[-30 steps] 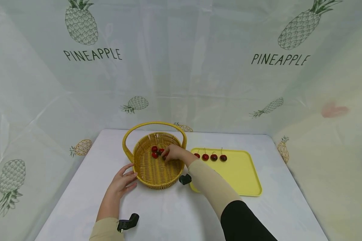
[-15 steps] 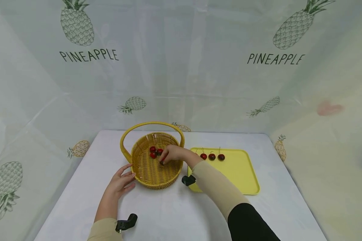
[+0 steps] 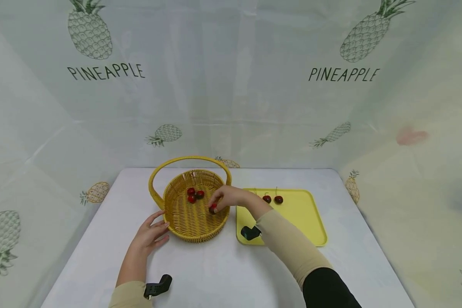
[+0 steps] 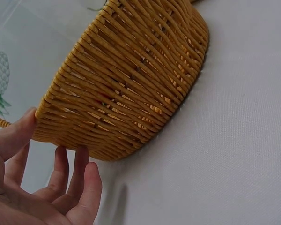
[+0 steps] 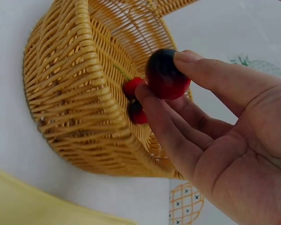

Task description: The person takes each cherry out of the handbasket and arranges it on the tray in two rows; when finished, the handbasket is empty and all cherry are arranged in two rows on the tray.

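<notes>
My right hand [image 3: 229, 197] pinches a dark red cherry [image 5: 167, 75] between thumb and fingertips, above the right inner side of the yellow wicker basket [image 3: 194, 222]. Several more cherries [image 3: 191, 198] lie bunched inside, toward the back; the right wrist view shows a green stem on one. With fingers spread, my left hand [image 3: 148, 237] touches the basket's left outer wall. In the left wrist view one fingertip is right at the rim and the others are along the woven side. Two cherries [image 3: 278, 199] with stems sit on the yellow tray [image 3: 300, 218], near its back edge.
The tray stands right of the basket, its left part overlapped by my right forearm [image 3: 288, 239]. An arched handle [image 3: 190, 158] rises over the basket. Behind the white table [image 3: 215, 273] hangs a pale curtain [image 3: 231, 85] with pineapple prints.
My right hand has lifted a cherry away from the bunch and moved it right, toward the basket's right side. My left hand stays at the basket. The head view has shifted slightly.
</notes>
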A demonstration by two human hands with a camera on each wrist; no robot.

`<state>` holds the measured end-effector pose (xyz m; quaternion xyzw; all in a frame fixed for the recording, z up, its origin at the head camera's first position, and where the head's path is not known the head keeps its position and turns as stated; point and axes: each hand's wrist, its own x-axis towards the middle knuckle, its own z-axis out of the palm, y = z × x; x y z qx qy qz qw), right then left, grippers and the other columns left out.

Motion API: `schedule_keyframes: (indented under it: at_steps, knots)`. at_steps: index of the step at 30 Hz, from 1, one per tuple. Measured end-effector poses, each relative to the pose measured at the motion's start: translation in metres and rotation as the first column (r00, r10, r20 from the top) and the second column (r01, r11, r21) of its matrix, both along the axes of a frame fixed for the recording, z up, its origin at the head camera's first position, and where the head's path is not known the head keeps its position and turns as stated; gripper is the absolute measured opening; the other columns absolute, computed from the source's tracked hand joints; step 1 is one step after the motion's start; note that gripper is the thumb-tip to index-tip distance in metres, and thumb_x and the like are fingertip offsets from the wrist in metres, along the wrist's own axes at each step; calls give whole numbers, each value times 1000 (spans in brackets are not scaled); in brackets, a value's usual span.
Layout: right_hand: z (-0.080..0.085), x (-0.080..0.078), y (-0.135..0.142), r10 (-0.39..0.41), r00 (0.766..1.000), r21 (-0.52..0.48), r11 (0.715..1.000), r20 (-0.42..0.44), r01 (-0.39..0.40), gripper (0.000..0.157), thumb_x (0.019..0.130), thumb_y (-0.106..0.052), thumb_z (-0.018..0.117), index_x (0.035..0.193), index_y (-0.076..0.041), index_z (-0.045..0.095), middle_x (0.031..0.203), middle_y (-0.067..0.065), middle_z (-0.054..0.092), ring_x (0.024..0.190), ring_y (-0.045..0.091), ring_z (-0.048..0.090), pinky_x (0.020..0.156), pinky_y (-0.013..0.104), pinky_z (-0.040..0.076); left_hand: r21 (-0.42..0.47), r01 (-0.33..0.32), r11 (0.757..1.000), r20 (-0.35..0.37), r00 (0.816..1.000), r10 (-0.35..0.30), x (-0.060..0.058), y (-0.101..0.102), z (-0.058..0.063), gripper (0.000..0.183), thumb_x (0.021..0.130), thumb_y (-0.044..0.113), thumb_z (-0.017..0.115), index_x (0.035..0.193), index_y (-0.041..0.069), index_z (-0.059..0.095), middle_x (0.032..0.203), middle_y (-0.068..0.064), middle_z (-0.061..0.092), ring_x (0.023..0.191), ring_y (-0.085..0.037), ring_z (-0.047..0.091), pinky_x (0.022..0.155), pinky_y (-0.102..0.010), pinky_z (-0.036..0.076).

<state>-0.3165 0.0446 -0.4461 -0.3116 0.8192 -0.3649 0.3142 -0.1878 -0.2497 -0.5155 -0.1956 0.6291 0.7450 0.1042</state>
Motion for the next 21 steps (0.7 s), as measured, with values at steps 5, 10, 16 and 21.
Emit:
schedule_keyframes:
  at_steps: [5,10,16,21]
  knots:
    - [2,6,15,0,999,-6,1000,40,0,25,86,-8,75,111,-9,72,101,-4,66,93,14,59,80,31,50,-1,8,1000,-8,1000,-8,0,0,0,65,94,8,65,150,14,32,132,-14,50,94,-13,62,85,-40,51]
    - [1,9,32,-3,999,-26,1000,51,5,26,84,-6,76,109,-9,72,98,-1,65,91,17,57,78,33,48,13,5,1000,-17,1000,-5,1,0,-1,63,93,7,66,148,15,36,123,-8,56,93,-13,63,84,-40,52]
    - [1,12,50,-42,997,-31,999,66,44,25,81,-5,79,102,-16,73,97,0,67,92,18,60,80,33,48,13,12,1000,-1,1000,-12,0,-1,-2,66,93,9,67,149,16,33,122,-5,54,95,-12,63,85,-40,51]
    - [-4,12,62,-76,992,-68,994,97,83,23,80,-6,80,101,-12,73,96,4,68,89,19,61,79,34,49,5,15,1000,9,1000,-15,0,0,-3,67,94,10,65,151,16,30,134,-14,48,99,-14,62,87,-41,50]
